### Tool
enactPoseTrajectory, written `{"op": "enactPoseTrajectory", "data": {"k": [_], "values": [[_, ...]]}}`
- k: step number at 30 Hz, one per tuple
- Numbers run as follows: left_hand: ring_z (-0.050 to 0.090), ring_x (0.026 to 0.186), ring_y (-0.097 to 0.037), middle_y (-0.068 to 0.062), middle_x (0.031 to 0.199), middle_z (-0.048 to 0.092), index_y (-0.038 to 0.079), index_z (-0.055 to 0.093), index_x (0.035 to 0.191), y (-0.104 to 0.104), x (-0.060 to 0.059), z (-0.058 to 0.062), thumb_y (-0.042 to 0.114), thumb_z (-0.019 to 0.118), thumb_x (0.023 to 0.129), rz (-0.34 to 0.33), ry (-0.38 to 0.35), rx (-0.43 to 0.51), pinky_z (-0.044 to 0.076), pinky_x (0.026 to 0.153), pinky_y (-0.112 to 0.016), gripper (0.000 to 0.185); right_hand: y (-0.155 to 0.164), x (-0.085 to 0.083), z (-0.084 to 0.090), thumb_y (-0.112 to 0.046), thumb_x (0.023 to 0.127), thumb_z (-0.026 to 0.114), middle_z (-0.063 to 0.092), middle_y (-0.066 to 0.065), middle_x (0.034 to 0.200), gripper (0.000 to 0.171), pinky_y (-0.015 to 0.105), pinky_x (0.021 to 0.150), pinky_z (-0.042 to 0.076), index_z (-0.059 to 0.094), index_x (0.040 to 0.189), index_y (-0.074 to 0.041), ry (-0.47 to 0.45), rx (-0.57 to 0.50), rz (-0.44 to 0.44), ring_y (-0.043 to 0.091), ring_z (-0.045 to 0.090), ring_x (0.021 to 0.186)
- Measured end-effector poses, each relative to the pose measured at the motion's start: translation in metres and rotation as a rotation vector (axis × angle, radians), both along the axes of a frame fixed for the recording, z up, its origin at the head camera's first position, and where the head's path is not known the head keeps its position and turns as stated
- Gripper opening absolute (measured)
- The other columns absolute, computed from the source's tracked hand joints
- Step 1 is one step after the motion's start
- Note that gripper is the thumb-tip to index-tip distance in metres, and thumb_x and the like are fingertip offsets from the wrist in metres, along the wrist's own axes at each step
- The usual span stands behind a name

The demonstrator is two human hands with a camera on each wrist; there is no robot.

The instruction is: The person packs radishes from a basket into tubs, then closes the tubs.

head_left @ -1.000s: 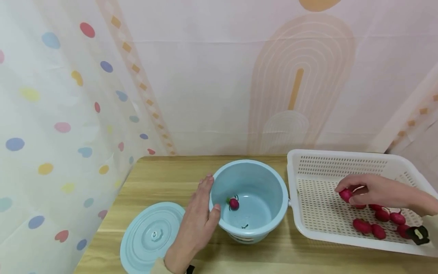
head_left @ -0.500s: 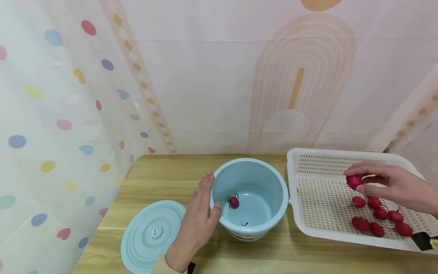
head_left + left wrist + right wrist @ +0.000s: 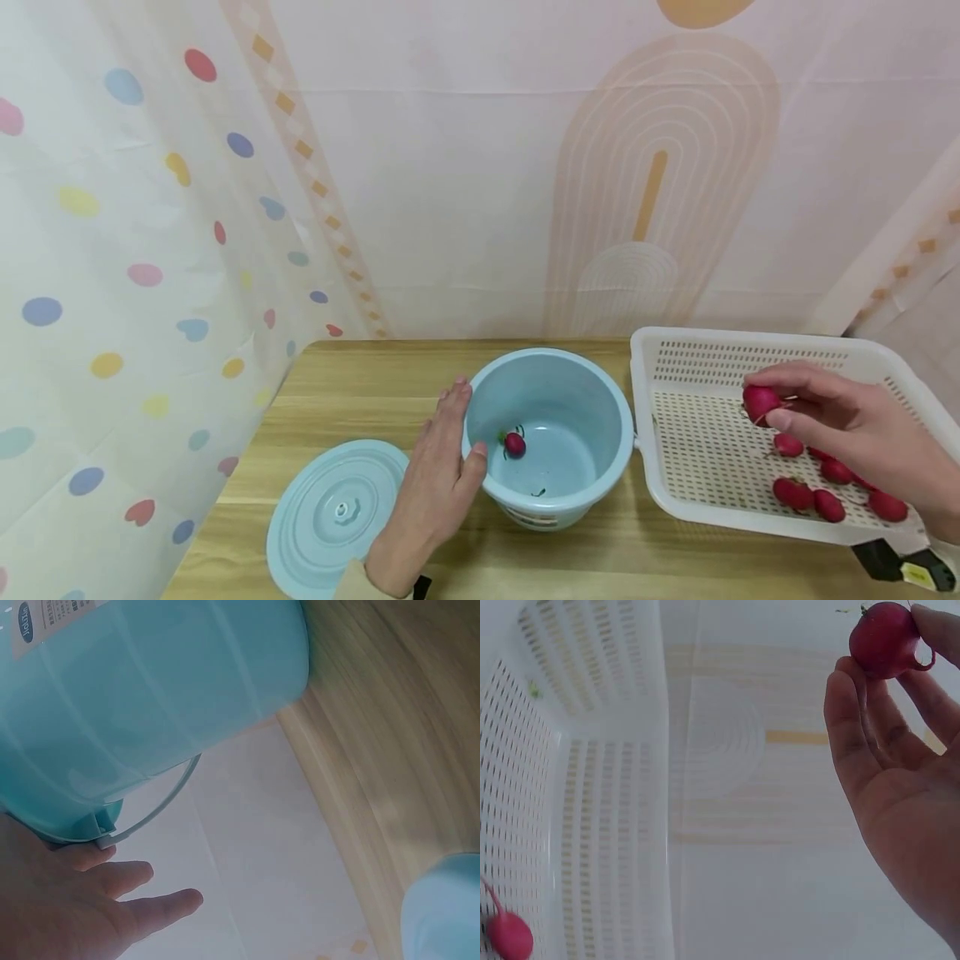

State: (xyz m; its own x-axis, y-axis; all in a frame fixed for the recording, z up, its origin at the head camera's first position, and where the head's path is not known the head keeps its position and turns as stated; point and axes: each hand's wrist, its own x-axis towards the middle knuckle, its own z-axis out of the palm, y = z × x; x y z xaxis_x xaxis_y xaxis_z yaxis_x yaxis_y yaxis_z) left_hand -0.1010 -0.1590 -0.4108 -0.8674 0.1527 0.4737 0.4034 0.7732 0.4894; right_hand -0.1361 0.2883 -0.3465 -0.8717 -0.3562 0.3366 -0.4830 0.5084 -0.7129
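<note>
My right hand [image 3: 847, 425] pinches a round red radish [image 3: 761, 403] between thumb and fingertips, above the white basket. In the right wrist view the held radish [image 3: 885, 640] shows its thin curled root. My left hand [image 3: 435, 479] rests with straight fingers along the left rim of a light blue bucket [image 3: 622, 442]. From the left wrist view, its fingers [image 3: 161, 913] extend beside the bucket's handle [image 3: 161, 806]. One radish [image 3: 514, 445] with a green stub lies on the bucket's floor.
A white perforated basket [image 3: 697, 458] stands at the right, close to the bucket; several radishes [image 3: 792, 493] lie in its front right part. The round blue lid [image 3: 330, 517] lies on the wooden table [image 3: 367, 375] at left. A patterned curtain [image 3: 465, 183] hangs behind.
My right hand has lifted the radish up from the others, then shifted it slightly left while turning its palm more into view. The left hand stays at the bucket's rim.
</note>
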Motion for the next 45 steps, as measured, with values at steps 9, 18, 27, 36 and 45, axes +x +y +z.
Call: {"op": "enactPoseTrajectory", "data": {"k": [9, 18, 27, 36, 45], "values": [[0.032, 0.152, -0.038, -0.009, 0.168, 0.031, 0.004, 0.032, 0.162, -0.001, 0.002, 0.001, 0.033, 0.046, 0.106, -0.001, -0.009, -0.002, 0.035, 0.112, -0.071, 0.065, -0.034, 0.014, 0.004, 0.007, 0.096, 0.066, 0.068, -0.007, 0.121, 0.038, 0.020, 0.070, 0.058, 0.067, 0.132, -0.004, -0.040, -0.118, -0.041, 0.012, 0.070, 0.088], [0.031, 0.152, -0.037, -0.009, 0.168, 0.031, 0.004, 0.032, 0.162, -0.002, -0.001, 0.004, 0.035, 0.045, 0.106, -0.011, -0.004, -0.001, 0.033, 0.113, -0.070, 0.065, -0.078, 0.016, 0.014, 0.018, 0.093, 0.062, 0.067, 0.007, 0.124, 0.040, 0.020, 0.079, 0.058, 0.065, 0.131, 0.005, -0.019, -0.386, 0.145, 0.013, 0.070, 0.097], [0.031, 0.153, -0.036, -0.006, 0.169, 0.030, 0.005, 0.032, 0.162, -0.002, 0.001, 0.004, 0.034, 0.046, 0.105, -0.002, -0.014, 0.002, 0.032, 0.115, -0.068, 0.065, -0.109, 0.013, 0.010, 0.020, 0.090, 0.063, 0.066, 0.009, 0.121, 0.042, 0.023, 0.084, 0.059, 0.064, 0.131, 0.007, 0.037, -0.478, 0.248, 0.015, 0.069, 0.100], [0.028, 0.154, -0.034, -0.007, 0.169, 0.028, 0.004, 0.030, 0.162, -0.002, 0.000, 0.003, 0.035, 0.045, 0.107, -0.010, -0.031, 0.005, 0.032, 0.115, -0.068, 0.065, -0.133, 0.010, 0.006, 0.015, 0.091, 0.068, 0.067, 0.007, 0.120, 0.044, 0.021, 0.094, 0.055, 0.067, 0.131, -0.002, 0.091, -0.383, 0.241, 0.015, 0.066, 0.106], [0.029, 0.154, -0.035, -0.008, 0.169, 0.030, 0.003, 0.031, 0.162, -0.003, -0.003, 0.005, 0.035, 0.045, 0.107, -0.019, -0.017, -0.002, 0.033, 0.114, -0.068, 0.065, -0.147, 0.006, -0.002, 0.006, 0.085, 0.079, 0.070, -0.001, 0.125, 0.049, 0.020, 0.093, 0.054, 0.072, 0.128, -0.015, 0.227, -0.178, 0.191, 0.012, 0.065, 0.114]]}}
